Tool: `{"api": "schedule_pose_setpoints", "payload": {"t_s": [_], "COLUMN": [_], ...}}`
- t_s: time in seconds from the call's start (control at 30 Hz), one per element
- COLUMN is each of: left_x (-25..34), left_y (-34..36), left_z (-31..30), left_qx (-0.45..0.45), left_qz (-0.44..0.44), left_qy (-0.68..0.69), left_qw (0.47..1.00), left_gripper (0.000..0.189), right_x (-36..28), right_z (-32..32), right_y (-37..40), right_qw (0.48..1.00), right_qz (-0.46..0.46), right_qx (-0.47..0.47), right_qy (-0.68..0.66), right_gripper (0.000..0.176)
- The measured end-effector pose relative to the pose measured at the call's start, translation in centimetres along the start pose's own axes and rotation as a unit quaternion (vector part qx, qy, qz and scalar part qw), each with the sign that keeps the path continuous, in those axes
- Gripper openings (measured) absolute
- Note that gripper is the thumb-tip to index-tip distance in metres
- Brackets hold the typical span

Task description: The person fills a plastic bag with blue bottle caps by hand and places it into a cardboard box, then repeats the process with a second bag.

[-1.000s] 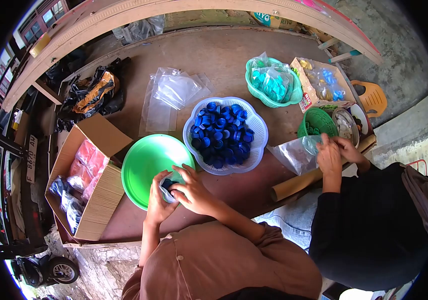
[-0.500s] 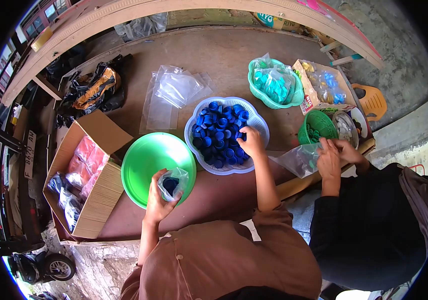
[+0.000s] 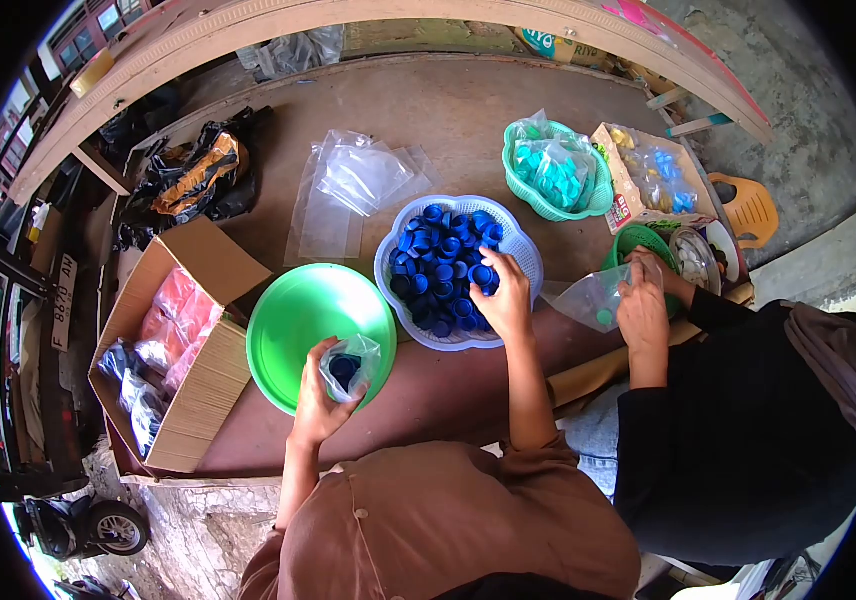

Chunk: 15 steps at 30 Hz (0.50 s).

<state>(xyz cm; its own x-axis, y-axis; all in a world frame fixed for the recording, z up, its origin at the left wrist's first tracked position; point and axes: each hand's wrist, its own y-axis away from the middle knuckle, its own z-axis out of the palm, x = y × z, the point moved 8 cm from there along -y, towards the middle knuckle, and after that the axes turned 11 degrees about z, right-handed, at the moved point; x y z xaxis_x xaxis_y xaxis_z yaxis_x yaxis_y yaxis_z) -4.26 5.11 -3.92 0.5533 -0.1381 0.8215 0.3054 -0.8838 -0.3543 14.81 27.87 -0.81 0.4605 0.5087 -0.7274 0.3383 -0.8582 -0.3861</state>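
My left hand (image 3: 316, 400) is wrapped round a small clear plastic bag (image 3: 356, 350) with dark blue caps in it, over the near right part of a green basin (image 3: 283, 310). In a pale blue-white basket (image 3: 388, 280) lies a heap of blue caps (image 3: 440, 262). My right hand (image 3: 504, 295) is at the basket's right side with its fingers closed on a blue cap (image 3: 482, 276).
At the left stands a cardboard box (image 3: 198, 405) of bagged items. Clear bags (image 3: 363, 178) lie behind the basket. A co-worker's hands (image 3: 641, 305) hold a clear bag by a green basket (image 3: 638, 238). Farther back are a turquoise basket (image 3: 560, 212) and a carton (image 3: 626, 185).
My right hand has moved slightly nearer and left within the basket, now with a cap at its fingers. The co-worker's far hand has shifted left to the green basket.
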Motion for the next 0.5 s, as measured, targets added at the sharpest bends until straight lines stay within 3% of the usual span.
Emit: {"api": "schedule_pose_setpoints", "payload": {"t_s": [0.2,0.3,0.33,0.37,0.4,0.5], "left_x": [0.3,0.4,0.4,0.5,0.5,0.4], "left_y": [0.0,0.0,0.0,0.0,0.0,0.0], "left_z": [-0.1,-0.2,-0.3,-0.3,-0.3,-0.1], "left_qx": [0.0,0.004,0.003,0.004,0.004,0.002], "left_qz": [-0.002,0.0,-0.002,-0.001,-0.002,-0.002], "left_qy": [-0.01,-0.017,-0.023,-0.023,-0.019,-0.014], "left_qw": [1.0,1.0,1.0,1.0,1.0,1.0], "left_gripper": [0.071,0.072,0.072,0.072,0.071,0.071], "right_x": [-0.4,1.3,2.9,4.2,4.7,1.7], "right_z": [-0.2,0.9,1.6,2.7,3.2,3.7], "right_y": [0.5,0.7,0.7,1.1,1.7,2.2], "right_qw": [0.998,0.998,0.959,0.87,0.797,0.618], "right_qz": [-0.022,0.053,0.151,0.24,0.298,0.25], "right_qx": [0.047,0.01,-0.009,-0.028,-0.081,-0.17], "right_qy": [-0.038,-0.037,-0.24,-0.43,-0.519,-0.725], "right_gripper": [0.044,0.04,0.036,0.033,0.032,0.035]}}
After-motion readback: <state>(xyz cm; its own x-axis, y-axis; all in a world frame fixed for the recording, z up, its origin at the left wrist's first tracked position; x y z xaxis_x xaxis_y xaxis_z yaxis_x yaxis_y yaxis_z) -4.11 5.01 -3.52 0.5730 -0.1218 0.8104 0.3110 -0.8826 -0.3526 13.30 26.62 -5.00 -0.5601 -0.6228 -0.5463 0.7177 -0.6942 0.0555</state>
